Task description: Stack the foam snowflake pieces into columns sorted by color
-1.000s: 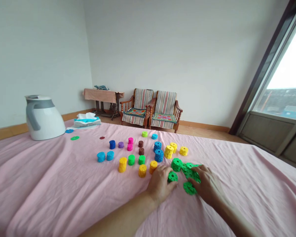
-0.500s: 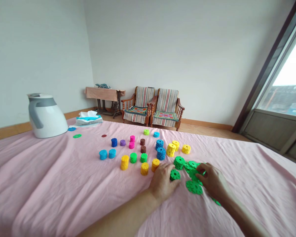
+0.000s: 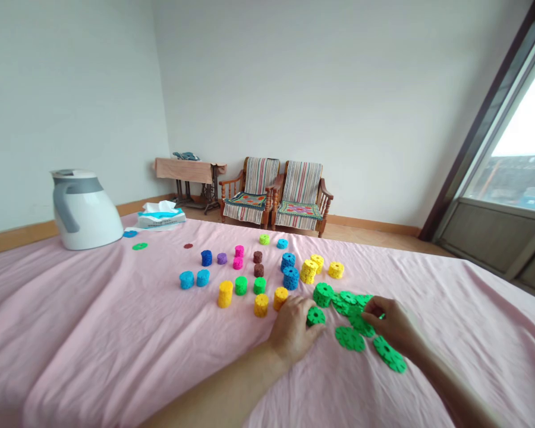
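Short green stack sits upright on the pink cloth, right of centre, just nearer than a taller green stack. Left hand curls round its left side, fingers behind, thumb in front: grip closed on the stack, apparently steadying it. Right hand hangs over the loose green discs, thumb and fingertips drawn together; a green sliver shows at the grip, but cannot tell whether a disc is pinched. Step in hand, by my reading: picking through loose greens with 1 hand while the other minds the stack. Next move would call for parting 1 flat disc from its overlapping neighbours, then lining it up squarely over the stack without nudging it. Look of the pieces: thin, bright green, notched rims, centre hole; the loose ones lie flat, 2 overlapping groups nearest the wearer. Farther out: 3 yellow stacks and 2 blue stacks behind the greens; white jug far left, tissue box near it; 2 armchairs beyond the cloth.
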`<state>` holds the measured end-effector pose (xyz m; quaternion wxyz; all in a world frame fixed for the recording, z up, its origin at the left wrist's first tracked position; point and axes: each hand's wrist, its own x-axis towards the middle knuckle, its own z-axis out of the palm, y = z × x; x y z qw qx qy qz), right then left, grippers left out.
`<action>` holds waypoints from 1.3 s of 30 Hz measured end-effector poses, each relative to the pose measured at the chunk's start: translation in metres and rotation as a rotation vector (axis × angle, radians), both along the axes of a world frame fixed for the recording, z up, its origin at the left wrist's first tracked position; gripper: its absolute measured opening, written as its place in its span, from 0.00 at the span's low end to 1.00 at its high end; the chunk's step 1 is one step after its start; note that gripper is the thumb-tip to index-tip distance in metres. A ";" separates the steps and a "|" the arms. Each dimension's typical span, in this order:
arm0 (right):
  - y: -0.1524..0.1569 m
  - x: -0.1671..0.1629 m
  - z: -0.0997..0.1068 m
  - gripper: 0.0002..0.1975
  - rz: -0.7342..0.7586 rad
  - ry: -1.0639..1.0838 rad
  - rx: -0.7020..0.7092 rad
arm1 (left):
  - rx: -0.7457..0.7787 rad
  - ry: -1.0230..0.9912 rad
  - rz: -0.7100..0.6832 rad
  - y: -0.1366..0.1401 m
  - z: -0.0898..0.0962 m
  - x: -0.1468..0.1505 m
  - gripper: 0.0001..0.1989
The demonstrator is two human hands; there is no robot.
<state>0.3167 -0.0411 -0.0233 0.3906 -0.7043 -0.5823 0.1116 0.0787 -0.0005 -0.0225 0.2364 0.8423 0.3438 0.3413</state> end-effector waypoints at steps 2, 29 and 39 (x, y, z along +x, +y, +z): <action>0.000 0.002 0.002 0.08 0.002 0.021 0.003 | 0.000 -0.002 0.000 0.000 0.000 0.000 0.12; 0.010 -0.081 0.022 0.06 0.032 0.466 -0.214 | -0.059 -0.018 -0.017 -0.001 0.004 -0.003 0.18; 0.004 0.001 0.003 0.05 -0.026 -0.297 -0.099 | -0.062 -0.045 -0.002 -0.001 0.004 -0.001 0.21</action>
